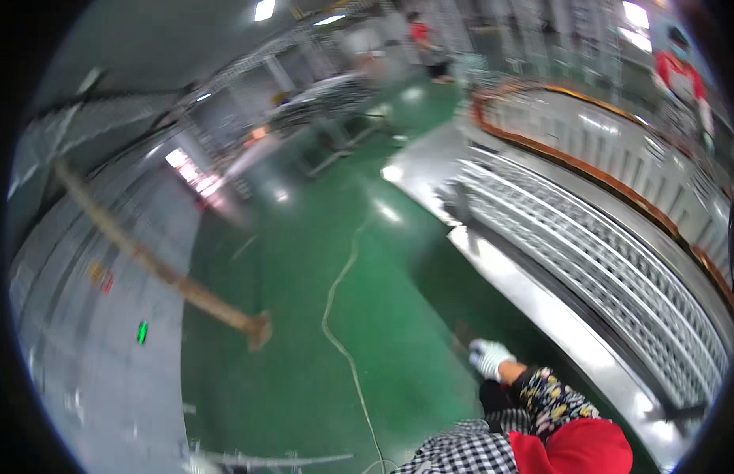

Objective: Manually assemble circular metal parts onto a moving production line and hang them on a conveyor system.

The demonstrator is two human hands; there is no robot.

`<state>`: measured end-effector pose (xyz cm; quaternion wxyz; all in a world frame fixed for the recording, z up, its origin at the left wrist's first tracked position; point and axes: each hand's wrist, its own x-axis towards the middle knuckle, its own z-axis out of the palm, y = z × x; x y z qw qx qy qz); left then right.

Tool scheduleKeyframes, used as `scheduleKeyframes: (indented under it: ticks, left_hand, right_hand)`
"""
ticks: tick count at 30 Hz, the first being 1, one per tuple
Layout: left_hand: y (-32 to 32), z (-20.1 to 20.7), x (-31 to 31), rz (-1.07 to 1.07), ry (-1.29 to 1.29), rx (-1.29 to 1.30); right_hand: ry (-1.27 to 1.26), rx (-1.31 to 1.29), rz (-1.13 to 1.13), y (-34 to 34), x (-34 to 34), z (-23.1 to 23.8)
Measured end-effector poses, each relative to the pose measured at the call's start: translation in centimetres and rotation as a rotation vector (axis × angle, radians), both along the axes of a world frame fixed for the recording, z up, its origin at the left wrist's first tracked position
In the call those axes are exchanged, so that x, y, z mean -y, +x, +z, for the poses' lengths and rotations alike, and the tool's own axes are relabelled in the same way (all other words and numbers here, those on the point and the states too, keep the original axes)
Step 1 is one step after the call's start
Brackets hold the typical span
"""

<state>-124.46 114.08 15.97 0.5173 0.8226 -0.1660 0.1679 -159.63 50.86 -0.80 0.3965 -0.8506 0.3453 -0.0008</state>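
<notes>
My right hand (490, 359), in a white knitted glove with a floral sleeve above the wrist, hangs low over the green floor at the lower right. Motion smears its fingers, so I cannot tell whether they are closed. A blurred brownish shape (462, 335) shows just beyond the fingertips; whether the hand holds it is unclear. The closest large thing is a long metal conveyor (533, 300) with rows of rollers, to the right and apart from the hand. No part of my left hand is visible.
A pale cord (329, 320) snakes along the green floor (288, 379). Leftward stands a brown post (169, 278) beside a grey wall (106, 379). Two people in red, one at the right (683, 79) and one farther back (421, 35), are beyond the conveyor. Blurred racks (319, 107) line the back.
</notes>
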Motion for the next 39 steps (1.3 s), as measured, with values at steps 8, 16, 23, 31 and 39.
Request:
scheduleKeyframes:
  ticks: [8, 16, 23, 31, 39]
  left_hand:
    - [-2.6, -14.8, 32.7, 0.451, 0.332, -0.215]
    - [0.4, -7.6, 78.3, -0.850, 0.722, 0.195]
    - [5.3, -11.8, 100.2, -1.180, 0.905, 0.473]
    - [6.5, -16.4, 112.0, -1.688, 1.148, 0.942]
    - [4.2, -0.1, 113.5, -1.856, 0.496, 0.945]
  right_hand:
    - [-0.858, 0.053, -0.831, -11.3, 22.0, -1.0]
    - [-0.750, -0.229, -0.819, -9.1, 24.8, -2.9]
    - [-0.675, -0.357, -0.850, -7.1, 25.4, -2.0]
    - [-0.498, 0.013, -1.630, 2.7, 21.9, -2.1]
    - [-0.081, 2.159, -1.438, -6.8, 24.6, -3.1]
